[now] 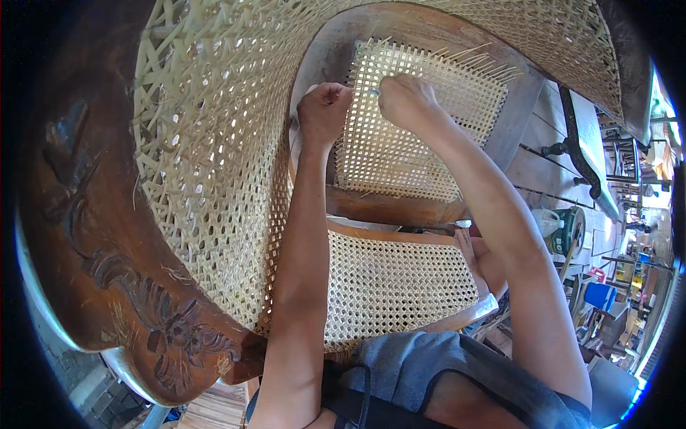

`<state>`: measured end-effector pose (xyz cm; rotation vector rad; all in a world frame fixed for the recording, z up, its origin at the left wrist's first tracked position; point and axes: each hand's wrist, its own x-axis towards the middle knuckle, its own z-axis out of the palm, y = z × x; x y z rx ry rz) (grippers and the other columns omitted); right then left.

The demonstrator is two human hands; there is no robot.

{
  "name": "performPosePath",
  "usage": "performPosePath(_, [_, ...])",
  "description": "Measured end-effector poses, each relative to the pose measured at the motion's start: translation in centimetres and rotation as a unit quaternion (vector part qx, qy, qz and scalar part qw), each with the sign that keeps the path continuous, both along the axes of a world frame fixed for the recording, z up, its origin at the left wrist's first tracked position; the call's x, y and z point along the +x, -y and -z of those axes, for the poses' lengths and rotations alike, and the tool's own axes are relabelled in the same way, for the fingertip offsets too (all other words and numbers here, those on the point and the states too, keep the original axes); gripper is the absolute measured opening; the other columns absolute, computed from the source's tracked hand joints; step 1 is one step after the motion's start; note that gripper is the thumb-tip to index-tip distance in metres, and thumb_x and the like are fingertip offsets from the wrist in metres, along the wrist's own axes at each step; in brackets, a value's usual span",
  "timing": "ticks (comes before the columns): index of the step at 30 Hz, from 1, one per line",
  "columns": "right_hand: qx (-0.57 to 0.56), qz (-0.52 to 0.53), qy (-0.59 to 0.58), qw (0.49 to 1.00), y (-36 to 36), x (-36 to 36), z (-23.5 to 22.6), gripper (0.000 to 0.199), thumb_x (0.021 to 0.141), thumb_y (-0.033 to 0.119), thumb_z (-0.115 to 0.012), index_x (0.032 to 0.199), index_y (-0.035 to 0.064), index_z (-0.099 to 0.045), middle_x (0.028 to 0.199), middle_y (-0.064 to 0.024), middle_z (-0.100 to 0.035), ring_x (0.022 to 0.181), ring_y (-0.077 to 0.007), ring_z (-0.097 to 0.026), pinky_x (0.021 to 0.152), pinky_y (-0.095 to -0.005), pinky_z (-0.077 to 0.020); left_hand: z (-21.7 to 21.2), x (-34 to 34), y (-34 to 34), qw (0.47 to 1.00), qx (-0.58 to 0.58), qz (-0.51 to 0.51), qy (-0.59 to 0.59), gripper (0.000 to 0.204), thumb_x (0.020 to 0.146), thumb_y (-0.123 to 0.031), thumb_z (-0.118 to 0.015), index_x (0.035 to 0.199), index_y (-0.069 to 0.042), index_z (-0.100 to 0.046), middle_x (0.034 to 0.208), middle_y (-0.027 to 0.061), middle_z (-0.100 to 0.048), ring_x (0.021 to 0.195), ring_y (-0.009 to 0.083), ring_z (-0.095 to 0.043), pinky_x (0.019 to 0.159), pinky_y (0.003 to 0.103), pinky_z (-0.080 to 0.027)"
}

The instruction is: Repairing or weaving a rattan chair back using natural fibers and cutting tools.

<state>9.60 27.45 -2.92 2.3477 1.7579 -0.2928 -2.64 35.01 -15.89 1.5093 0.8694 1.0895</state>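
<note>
Both fists press against the top edge of a cane panel (411,121) in a wooden chair frame (421,32), left hand (325,111) beside right hand (406,100).

The left hand (323,113) is closing into a fist at the left edge of the pale woven cane panel (414,129), so whatever it is gripping is staying hidden. The right hand (406,99) is covering all but a tip of a small thin tool (373,91). The dark carved wooden chair frame (107,264) is running off the left edge. The far right clutter (614,286) is showing too small to tell.
</note>
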Motion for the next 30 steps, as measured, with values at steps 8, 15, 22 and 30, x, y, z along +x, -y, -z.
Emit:
performPosePath(8, [0.089, -0.026, 0.004, 0.996, -1.9, -0.5, 1.2, 0.019, 0.080, 0.007, -0.054, 0.086, -0.0034, -0.069, 0.094, -0.0241, -0.069, 0.093, -0.0374, -0.068, 0.082, -0.0453, -0.0539, 0.1, 0.3, -0.1, 0.997, 0.002, -0.027, -0.067, 0.013, 0.082, -0.014, -0.072, 0.083, -0.001, -0.071, 0.071, -0.0006, -0.067, 0.065, 0.0048, -0.057, 0.061, 0.022, -0.047])
performPosePath(15, [-0.024, -0.008, 0.020, 0.999, -2.7, -0.3, 0.1, 0.023, 0.081, 0.008, -0.057, 0.097, 0.0006, -0.071, 0.104, -0.0182, -0.069, 0.101, -0.0316, -0.067, 0.088, -0.0404, -0.0535, -0.7, 0.2, 0.4, 0.995, -0.018, -0.029, -0.091, 0.013, 0.082, -0.014, -0.073, 0.084, -0.002, -0.072, 0.072, 0.0004, -0.069, 0.066, 0.0059, -0.061, 0.062, 0.022, -0.048])
performPosePath(22, [-0.051, -0.003, 0.016, 0.999, -2.7, 0.1, -0.9, 0.027, 0.082, 0.016, -0.054, 0.097, -0.0005, -0.069, 0.099, -0.0214, -0.069, 0.099, -0.0347, -0.067, 0.088, -0.0433, -0.0513, -0.8, 0.6, 0.0, 0.997, 0.007, 0.045, -0.059, 0.017, 0.083, -0.017, -0.073, 0.087, -0.001, -0.073, 0.081, 0.0035, -0.070, 0.073, 0.0087, -0.063, 0.067, 0.024, -0.049])
performPosePath(30, [0.034, -0.016, 0.059, 0.998, -1.2, 0.8, 0.8, 0.026, 0.090, 0.025, -0.055, 0.093, 0.0050, -0.072, 0.097, -0.0162, -0.071, 0.092, -0.0294, -0.069, 0.081, -0.0423, -0.0544, 0.3, 1.6, 1.5, 0.972, 0.179, -0.112, -0.107, 0.010, 0.078, -0.021, -0.073, 0.086, -0.014, -0.075, 0.082, 0.0043, -0.063, 0.070, 0.0175, -0.063, 0.067, 0.030, -0.052])
